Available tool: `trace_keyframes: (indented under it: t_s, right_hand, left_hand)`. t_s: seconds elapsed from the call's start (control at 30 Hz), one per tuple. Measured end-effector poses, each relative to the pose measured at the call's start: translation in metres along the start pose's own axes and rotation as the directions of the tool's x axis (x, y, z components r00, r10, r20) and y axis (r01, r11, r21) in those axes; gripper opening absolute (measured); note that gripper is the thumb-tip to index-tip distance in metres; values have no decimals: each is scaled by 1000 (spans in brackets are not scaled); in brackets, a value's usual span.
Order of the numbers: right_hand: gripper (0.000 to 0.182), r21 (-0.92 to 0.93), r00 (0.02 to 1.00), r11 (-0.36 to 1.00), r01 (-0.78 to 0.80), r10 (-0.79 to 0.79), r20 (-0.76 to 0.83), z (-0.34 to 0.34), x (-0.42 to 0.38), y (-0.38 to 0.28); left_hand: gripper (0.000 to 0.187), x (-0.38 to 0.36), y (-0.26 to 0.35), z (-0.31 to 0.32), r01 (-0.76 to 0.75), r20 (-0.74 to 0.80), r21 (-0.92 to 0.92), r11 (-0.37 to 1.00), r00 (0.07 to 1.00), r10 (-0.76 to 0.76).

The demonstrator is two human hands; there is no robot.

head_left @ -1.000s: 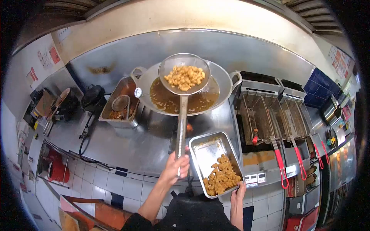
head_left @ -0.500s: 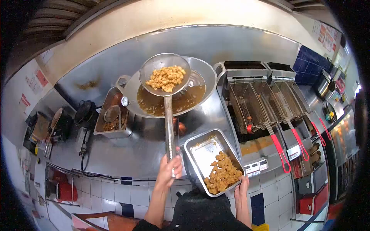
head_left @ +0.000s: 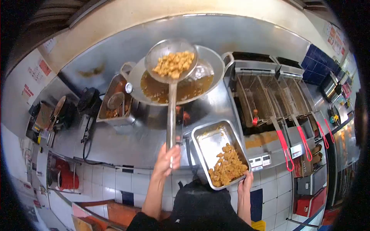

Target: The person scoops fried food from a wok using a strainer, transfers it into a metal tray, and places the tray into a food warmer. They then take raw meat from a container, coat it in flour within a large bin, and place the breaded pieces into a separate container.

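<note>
My left hand (head_left: 168, 159) is wrapped round the long metal handle of a mesh skimmer (head_left: 172, 111). Its round mesh bowl carries golden fried pieces (head_left: 175, 64) and hangs above a large wok (head_left: 135, 89). Brown oil (head_left: 192, 89) with small bits in it fills the wok's bottom. My right hand (head_left: 245, 182) grips the lower right corner of a rectangular steel tray (head_left: 206, 138), which is tilted. More fried pieces (head_left: 228, 165) lie heaped in the tray's near right half.
Right of the wok stand fryer baskets (head_left: 266, 96) with red handles (head_left: 283, 146). On its left are a dial thermometer (head_left: 128, 87) at the rim and a steel bin (head_left: 110, 117) holding a small strainer (head_left: 116, 101). A black appliance (head_left: 88, 101) sits farther left.
The view has shifted, so the wok and counter appear higher and slightly to the right. Both hands keep their holds, and the fried pieces in the skimmer have shifted a little.
</note>
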State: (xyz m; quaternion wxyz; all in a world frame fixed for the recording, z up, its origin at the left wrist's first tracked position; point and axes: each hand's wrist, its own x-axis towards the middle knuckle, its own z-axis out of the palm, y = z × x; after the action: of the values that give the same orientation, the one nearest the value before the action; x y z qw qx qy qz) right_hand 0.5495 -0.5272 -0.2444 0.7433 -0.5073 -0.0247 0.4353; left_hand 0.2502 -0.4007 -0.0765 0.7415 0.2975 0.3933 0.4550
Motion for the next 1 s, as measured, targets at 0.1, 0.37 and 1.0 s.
trace_keyframes:
  t_s: [0.1, 0.37, 1.0]
  right_hand:
    - [36, -3, 1000, 1000, -22, 22, 13, 4, -3, -1]
    - [33, 20, 1000, 1000, 4, -4, 16, 3, 13, 4]
    - [23, 17, 999, 1000, -21, 22, -24, 18, -1, -15]
  left_hand:
    - [31, 4, -2, 1, -17, -14, -2, 1000, 1000, 17]
    - [31, -3, 1, 10, -20, 0, 14, 1000, 1000, 20]
    - [33, -12, -3, -20, 8, 41, -36, 999, 999, -6]
